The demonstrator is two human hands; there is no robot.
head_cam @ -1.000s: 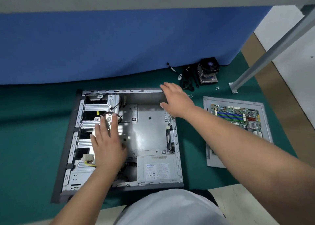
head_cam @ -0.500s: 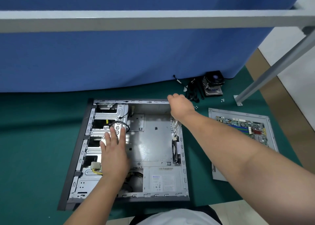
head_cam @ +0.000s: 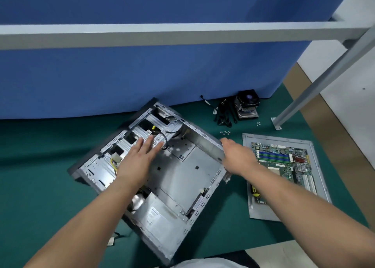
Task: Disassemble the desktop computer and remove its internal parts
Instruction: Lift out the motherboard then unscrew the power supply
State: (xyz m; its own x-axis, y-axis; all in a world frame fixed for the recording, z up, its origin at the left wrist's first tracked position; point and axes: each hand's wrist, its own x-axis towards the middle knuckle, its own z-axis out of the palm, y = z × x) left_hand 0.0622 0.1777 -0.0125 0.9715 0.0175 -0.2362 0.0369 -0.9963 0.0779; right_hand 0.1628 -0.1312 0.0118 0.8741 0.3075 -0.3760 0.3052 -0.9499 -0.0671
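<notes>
The open grey computer case [head_cam: 182, 172] lies skewed on the green mat, its front panel toward the upper left. My left hand [head_cam: 136, 160] lies flat with straight fingers on the drive cage [head_cam: 146, 134]. My right hand [head_cam: 236, 158] grips the case's right wall near its corner. The power supply [head_cam: 160, 221] sits in the case's near end. Yellow and black cables [head_cam: 113, 162] show by the drive bays.
The removed motherboard [head_cam: 284, 166] rests on the grey side panel [head_cam: 255, 211] to the right. A CPU cooler [head_cam: 246, 103], black cables [head_cam: 223, 115] and loose screws [head_cam: 225, 132] lie near the blue partition. A grey frame leg [head_cam: 304, 97] slants down at the right.
The case has been swung round clockwise from square to diagonal. My right hand went from the far corner to gripping the right wall. My left hand stayed flat on the drive cage.
</notes>
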